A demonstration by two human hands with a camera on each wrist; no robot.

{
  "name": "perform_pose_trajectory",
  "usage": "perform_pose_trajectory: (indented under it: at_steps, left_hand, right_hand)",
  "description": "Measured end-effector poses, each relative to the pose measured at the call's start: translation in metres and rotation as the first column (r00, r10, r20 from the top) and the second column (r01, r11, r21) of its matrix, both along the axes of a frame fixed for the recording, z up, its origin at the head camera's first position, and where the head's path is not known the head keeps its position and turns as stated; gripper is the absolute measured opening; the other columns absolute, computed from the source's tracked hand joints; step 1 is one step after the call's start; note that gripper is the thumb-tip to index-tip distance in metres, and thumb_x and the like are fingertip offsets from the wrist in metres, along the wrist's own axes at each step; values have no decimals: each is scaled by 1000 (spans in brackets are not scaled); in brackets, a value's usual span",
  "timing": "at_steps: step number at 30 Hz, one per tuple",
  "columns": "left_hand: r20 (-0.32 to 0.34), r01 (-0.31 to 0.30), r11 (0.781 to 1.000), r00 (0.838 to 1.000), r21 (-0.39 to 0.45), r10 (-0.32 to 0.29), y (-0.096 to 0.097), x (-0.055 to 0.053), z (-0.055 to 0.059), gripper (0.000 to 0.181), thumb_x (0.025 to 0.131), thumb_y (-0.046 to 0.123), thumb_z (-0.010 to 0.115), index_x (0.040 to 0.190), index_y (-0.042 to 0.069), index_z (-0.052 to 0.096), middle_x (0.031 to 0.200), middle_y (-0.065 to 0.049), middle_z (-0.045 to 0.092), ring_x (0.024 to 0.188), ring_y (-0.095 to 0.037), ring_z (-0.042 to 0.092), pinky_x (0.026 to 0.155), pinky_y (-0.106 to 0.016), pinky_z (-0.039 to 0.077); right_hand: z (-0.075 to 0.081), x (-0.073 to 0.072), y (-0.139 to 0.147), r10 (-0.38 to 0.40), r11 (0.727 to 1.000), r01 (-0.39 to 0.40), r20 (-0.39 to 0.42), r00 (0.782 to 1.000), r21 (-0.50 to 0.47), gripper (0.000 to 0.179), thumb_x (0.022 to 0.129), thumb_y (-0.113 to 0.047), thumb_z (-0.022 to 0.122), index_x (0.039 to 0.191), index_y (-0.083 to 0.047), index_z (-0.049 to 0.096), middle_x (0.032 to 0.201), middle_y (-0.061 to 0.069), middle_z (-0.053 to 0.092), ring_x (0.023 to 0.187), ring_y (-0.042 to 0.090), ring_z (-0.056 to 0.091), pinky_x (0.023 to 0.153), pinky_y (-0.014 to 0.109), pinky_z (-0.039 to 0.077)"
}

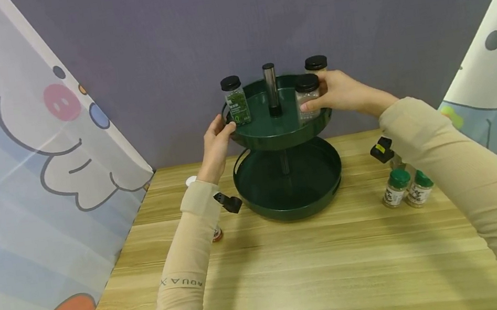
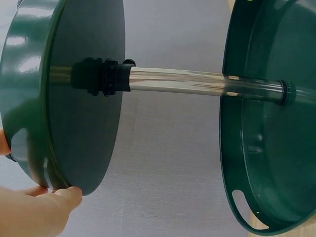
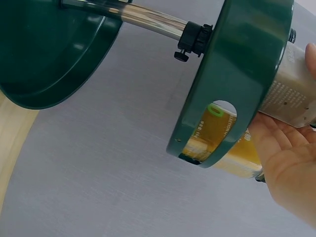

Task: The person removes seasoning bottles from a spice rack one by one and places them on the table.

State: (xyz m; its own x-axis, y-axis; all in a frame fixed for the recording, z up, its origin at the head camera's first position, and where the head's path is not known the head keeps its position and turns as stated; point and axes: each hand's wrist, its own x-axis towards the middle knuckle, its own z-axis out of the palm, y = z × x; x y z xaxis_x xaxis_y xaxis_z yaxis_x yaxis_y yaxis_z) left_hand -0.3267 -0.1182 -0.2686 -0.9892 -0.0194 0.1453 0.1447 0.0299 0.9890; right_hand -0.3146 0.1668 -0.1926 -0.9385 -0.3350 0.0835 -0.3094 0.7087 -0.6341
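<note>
A green two-tier round rack (image 1: 277, 140) stands at the back of the table on a metal post. My right hand (image 1: 347, 92) grips a clear jar with a black lid (image 1: 307, 95) at the right side of the upper tray; in the right wrist view the jar (image 3: 291, 89) shows small print. Behind it sits a black-lidded jar of yellow contents (image 3: 242, 158). My left hand (image 1: 217, 146) holds the upper tray's left rim, fingers outside and beneath it in the left wrist view. Beside that hand, a jar of green contents (image 1: 236, 102) stands on the upper tray.
Two green-capped spice bottles (image 1: 394, 190) stand on the wooden table (image 1: 323, 277) to the right, with another partly hidden behind my right sleeve. A red-based bottle (image 1: 217, 233) shows beside my left forearm. A purple-grey wall (image 1: 167, 55) rises behind the rack.
</note>
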Motion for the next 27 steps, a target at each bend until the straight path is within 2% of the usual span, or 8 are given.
perform_pose_trajectory:
  at_steps: [5, 8, 12, 18, 21, 27]
  left_hand:
    - [3, 7, 1000, 1000, 6, -7, 1, -1, -2, 62, 94, 23, 52, 147, 16, 21, 150, -3, 26, 137, -13, 25, 111, -30, 29]
    - [-5, 9, 1000, 1000, 9, -9, 1, -1, -2, 62, 94, 23, 52, 147, 16, 20, 150, -3, 26, 137, -13, 25, 111, -30, 29]
    - [-13, 15, 1000, 1000, 6, -15, 0, -2, -2, 63, 94, 23, 52, 147, 16, 20, 151, -4, 24, 138, -14, 24, 111, -30, 28]
    - [-9, 15, 1000, 1000, 6, -15, 1, -2, -1, 63, 93, 23, 52, 147, 15, 20, 151, -4, 25, 137, -14, 24, 111, -30, 28]
    - [-8, 22, 1000, 1000, 6, -22, 0, -1, -2, 63, 94, 24, 52, 147, 15, 20, 151, -4, 24, 138, -14, 24, 112, -30, 28]
    - [4, 42, 999, 999, 4, -42, -3, -1, -1, 64, 95, 26, 50, 148, 16, 16, 152, -1, 22, 139, -13, 21, 112, -29, 26]
  right_hand:
    - [6, 3, 0, -21, 1000, 21, 21, 1000, -6, 73, 79, -49, 65, 134, -9, 37, 87, 4, 51, 79, 20, 41, 67, 35, 33]
    - [13, 5, 0, -26, 1000, 27, 26, 999, -16, 80, 79, -49, 65, 140, -9, 31, 107, 8, 55, 96, 21, 45, 78, 38, 37]
    - [23, 6, 1, -42, 998, 42, 22, 999, -36, 85, 78, -51, 64, 143, -10, 27, 127, 12, 49, 114, 22, 43, 94, 44, 37]
    - [33, 10, 4, -70, 995, 69, -15, 997, -69, 84, 77, -51, 66, 140, -8, 32, 119, 11, 51, 107, 22, 45, 93, 43, 38]
    - [38, 13, 6, -67, 993, 64, -22, 998, -99, 81, 78, -49, 66, 140, -8, 32, 126, 12, 50, 117, 25, 44, 103, 48, 34]
    - [50, 18, 14, -83, 989, 77, -42, 996, -125, 76, 80, -46, 64, 138, -7, 34, 119, 8, 50, 122, 30, 40, 107, 53, 27]
